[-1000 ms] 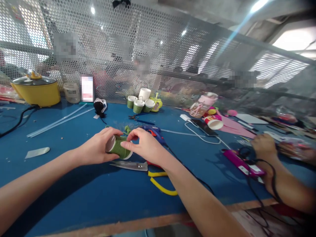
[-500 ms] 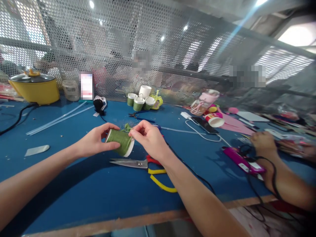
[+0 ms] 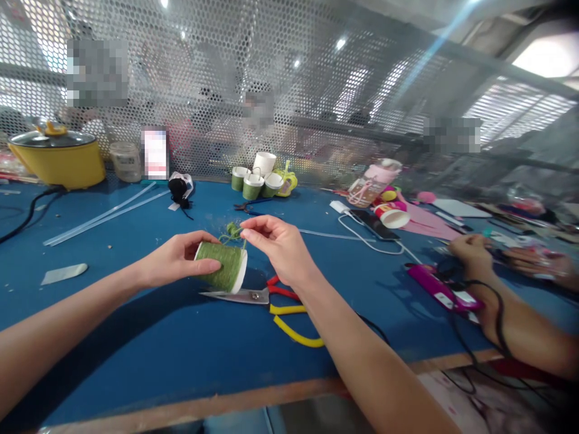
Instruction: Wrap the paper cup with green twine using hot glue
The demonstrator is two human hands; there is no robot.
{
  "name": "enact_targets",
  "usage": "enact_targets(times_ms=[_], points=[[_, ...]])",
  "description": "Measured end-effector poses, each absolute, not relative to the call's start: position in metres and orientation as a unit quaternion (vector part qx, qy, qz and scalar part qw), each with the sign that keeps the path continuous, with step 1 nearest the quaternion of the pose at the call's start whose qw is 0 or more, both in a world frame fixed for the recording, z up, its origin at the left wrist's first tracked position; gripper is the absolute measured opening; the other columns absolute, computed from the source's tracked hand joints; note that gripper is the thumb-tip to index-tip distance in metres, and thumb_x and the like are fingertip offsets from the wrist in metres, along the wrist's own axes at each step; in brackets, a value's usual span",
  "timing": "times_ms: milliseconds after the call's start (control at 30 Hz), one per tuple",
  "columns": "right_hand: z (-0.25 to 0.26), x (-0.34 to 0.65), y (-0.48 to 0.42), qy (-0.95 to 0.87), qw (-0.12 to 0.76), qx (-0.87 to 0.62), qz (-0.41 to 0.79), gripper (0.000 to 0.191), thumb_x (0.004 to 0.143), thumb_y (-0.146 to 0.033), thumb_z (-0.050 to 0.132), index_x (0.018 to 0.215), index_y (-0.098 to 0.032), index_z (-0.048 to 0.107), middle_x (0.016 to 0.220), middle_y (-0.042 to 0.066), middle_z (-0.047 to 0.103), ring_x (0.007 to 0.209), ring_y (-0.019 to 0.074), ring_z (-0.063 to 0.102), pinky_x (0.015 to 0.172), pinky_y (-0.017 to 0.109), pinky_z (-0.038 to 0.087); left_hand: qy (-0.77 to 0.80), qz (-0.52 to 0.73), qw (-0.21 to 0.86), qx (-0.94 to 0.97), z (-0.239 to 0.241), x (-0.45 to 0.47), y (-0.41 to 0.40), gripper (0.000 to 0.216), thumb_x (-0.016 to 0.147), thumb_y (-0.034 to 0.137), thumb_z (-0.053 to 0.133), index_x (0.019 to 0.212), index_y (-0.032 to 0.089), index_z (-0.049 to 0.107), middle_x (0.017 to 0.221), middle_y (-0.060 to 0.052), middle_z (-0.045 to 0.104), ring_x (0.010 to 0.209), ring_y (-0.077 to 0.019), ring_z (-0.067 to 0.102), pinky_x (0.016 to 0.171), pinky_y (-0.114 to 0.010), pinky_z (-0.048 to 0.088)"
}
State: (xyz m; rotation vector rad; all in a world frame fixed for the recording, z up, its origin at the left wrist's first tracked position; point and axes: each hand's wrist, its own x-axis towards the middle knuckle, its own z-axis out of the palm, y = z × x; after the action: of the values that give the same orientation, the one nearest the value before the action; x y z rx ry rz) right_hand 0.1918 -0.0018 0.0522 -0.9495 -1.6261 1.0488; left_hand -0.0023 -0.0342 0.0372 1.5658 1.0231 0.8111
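I have the left hand (image 3: 178, 259) curled around a green yarn-wrapped cylinder (image 3: 221, 265) with a white rim, tilted sideways over the blue table (image 3: 181, 361). My right hand (image 3: 283, 248) pinches a green strand (image 3: 245, 243) rising near that rim. On my feed, steel scissors (image 3: 254, 296) with red and yellow handles lie close by; farther back stand small green-and-white cups (image 3: 252, 189).

Streaked green cup (image 3: 227, 265), white rim (image 3: 239, 276), red-and-yellow scissor handles (image 3: 294, 336), blue tabletop (image 3: 181, 361)
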Motion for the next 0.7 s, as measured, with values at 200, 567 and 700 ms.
enact_targets(times_ms=[200, 567, 700], points=[[0.0526, 0.1913, -0.0044, -0.672, 0.455, -0.401, 0.424, 0.011, 0.067, -0.024, 0.064, 0.076, -0.018, 0.062, 0.072, 0.000, 0.063, 0.067, 0.0110, 0.056, 0.067, 0.027, 0.046, 0.394, 0.356, 0.495, 0.687, 0.0354, -0.0037, -0.0352, 0.037, 0.067, 0.033, 0.066, 0.097, 0.019, 0.051, 0.086, 0.000, 0.058, 0.078, -0.0169, 0.056, 0.070, -0.028, 0.047], [0.0479, 0.1913, -0.0053, -0.684, 0.446, -0.400, 0.417, 0.010, 0.068, -0.023, 0.063, 0.077, -0.018, 0.062, 0.074, 0.000, 0.063, 0.068, 0.0111, 0.057, 0.069, 0.028, 0.046, 0.375, 0.373, 0.430, 0.731, 0.0309, -0.0061, -0.0354, 0.043, 0.066, 0.033, 0.068, 0.101, 0.019, 0.048, 0.092, -0.003, 0.056, 0.084, -0.0188, 0.056, 0.076, -0.031, 0.048], [0.0460, 0.1910, -0.0050, -0.682, 0.451, -0.401, 0.414, 0.010, 0.068, -0.023, 0.063, 0.076, -0.018, 0.062, 0.073, 0.000, 0.063, 0.067, 0.0110, 0.056, 0.068, 0.027, 0.046, 0.364, 0.377, 0.398, 0.753, 0.0283, -0.0068, -0.0354, 0.043, 0.067, 0.030, 0.068, 0.103, 0.018, 0.048, 0.096, -0.004, 0.055, 0.087, -0.0183, 0.055, 0.079, -0.031, 0.047]])
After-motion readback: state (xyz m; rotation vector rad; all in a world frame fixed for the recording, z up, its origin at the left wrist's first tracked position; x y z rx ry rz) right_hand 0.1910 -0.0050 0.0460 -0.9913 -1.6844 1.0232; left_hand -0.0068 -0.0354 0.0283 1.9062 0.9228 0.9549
